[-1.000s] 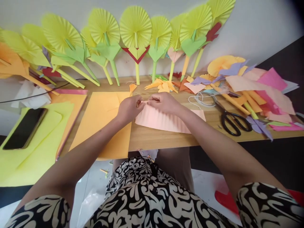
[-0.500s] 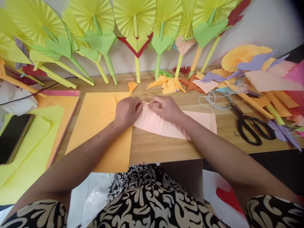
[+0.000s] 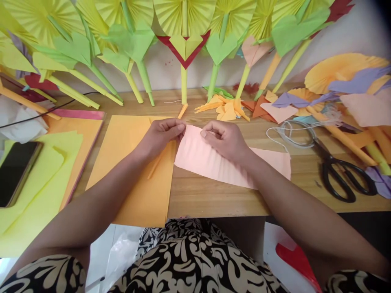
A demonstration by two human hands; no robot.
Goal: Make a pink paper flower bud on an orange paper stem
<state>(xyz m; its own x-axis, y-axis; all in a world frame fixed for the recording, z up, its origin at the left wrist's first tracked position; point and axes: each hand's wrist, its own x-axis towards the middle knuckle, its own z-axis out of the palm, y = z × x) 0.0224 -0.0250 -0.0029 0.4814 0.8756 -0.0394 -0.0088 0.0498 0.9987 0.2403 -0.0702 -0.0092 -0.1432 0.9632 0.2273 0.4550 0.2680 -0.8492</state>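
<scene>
A strip of pale pink crepe paper (image 3: 195,152) with soft vertical creases stretches over the wooden table in front of me. My left hand (image 3: 165,134) pinches its top left corner between thumb and fingers. Along the top edge, a little further right, my right hand (image 3: 224,136) has its fingers curled and pressed on the same paper; its forearm covers part of the strip. A narrow orange paper piece (image 3: 182,110) shows just beyond my left fingertips, and another orange strip (image 3: 156,165) emerges below that hand; whether they join is hidden.
Orange sheets (image 3: 131,195) lie under my left forearm. A phone (image 3: 20,171) rests on yellow paper (image 3: 45,195). Black-handled scissors (image 3: 345,175), white string (image 3: 276,136) and cut paper petals (image 3: 227,108) sit right. Yellow fan flowers (image 3: 185,18) lean against the wall.
My hands have moved apart along the pink paper's top edge, flattening its left end. The camera view has shifted slightly, and the orange piece beyond my left hand looks narrower.
</scene>
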